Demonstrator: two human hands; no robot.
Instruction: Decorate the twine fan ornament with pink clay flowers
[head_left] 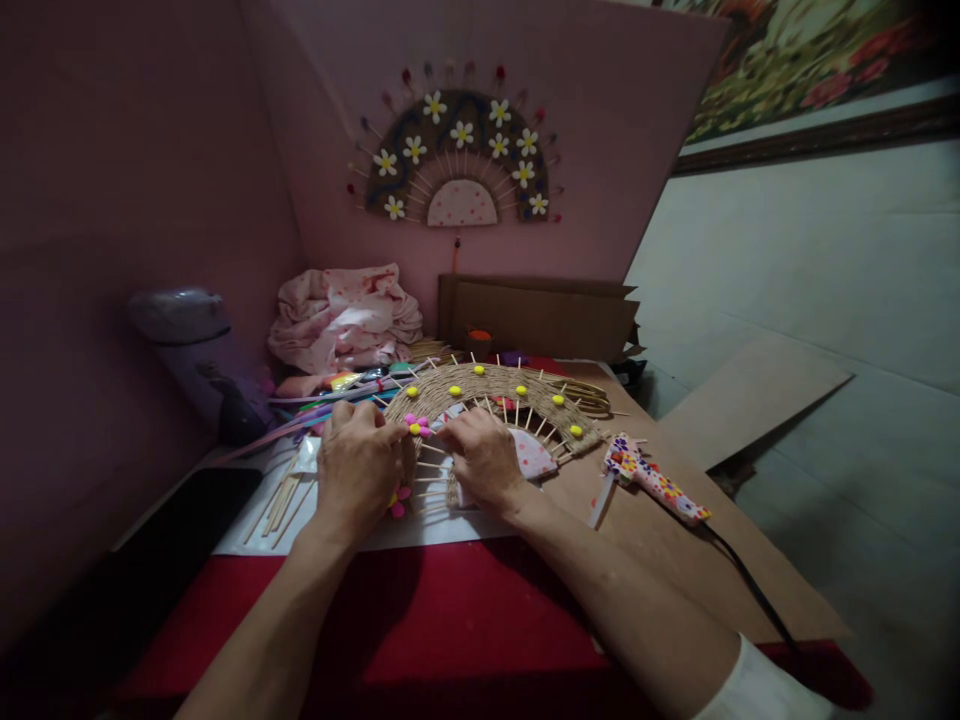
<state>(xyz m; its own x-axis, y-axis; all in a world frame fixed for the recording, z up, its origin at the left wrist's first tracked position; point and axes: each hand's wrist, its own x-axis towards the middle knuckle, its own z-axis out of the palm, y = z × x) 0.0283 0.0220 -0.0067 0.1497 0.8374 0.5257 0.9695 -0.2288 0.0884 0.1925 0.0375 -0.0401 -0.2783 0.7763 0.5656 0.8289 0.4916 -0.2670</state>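
This looks like a craft corner in a home, with a framed floral painting (840,75) at far right, a flower-studded fan (462,133) on the pink backdrop (600,200), and a glue gun (656,480), thin sticks (283,503) and a twine-covered fan (502,376) on a red-draped table (420,620).

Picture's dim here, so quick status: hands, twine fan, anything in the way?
Left hand and right hand at pink-and-yellow flower. Twine fan before them, yellow dots along its arc. Glue gun off right, clear of both hands.

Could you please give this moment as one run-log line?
Left hand: at pink-petalled flower | Right hand: close beside same flower | Twine-wrapped fan: yellow dots along arc | Floral corded tool: lying on brown sheet
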